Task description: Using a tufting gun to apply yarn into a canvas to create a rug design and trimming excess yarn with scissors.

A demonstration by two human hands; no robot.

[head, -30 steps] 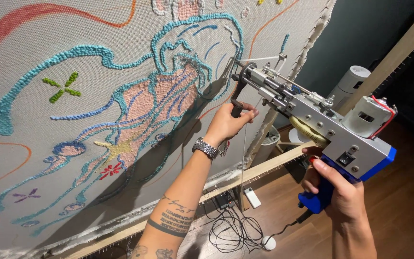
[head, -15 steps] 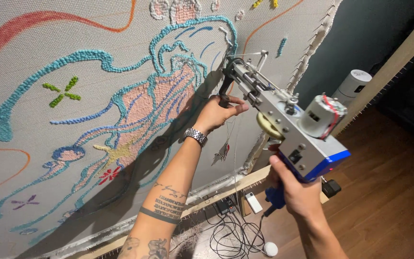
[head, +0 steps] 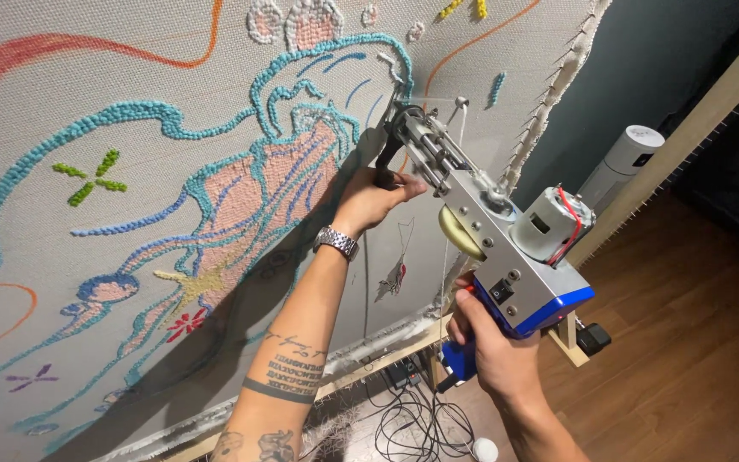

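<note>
Both of your hands are on the tufting gun (head: 506,248). Your right hand (head: 493,346) sits lowest and nearest, clenched around the blue grip under the gun's grey body — the motor with its red wires rides on top, just above your knuckles. Below that hand, black cables (head: 408,423) lie tangled on the wooden floor (head: 686,342) by the foot of the wooden frame (head: 404,346).

Your left hand (head: 374,198), with a metal wristwatch (head: 336,242) on the wrist, reaches further up and forward and grips the black front handle near the gun's nose. The gun tilts upward from right to left, and its needle end touches the stretched grey cloth (head: 87,103), just right of the pink filled patch (head: 275,192) — that patch is outlined in turquoise yarn.

Further along the cloth you have a green cross-shaped mark (head: 89,176) to the left, and a red-orange line across the top. Off to the far right, a white cylinder (head: 622,162) stands near the dark wall.
</note>
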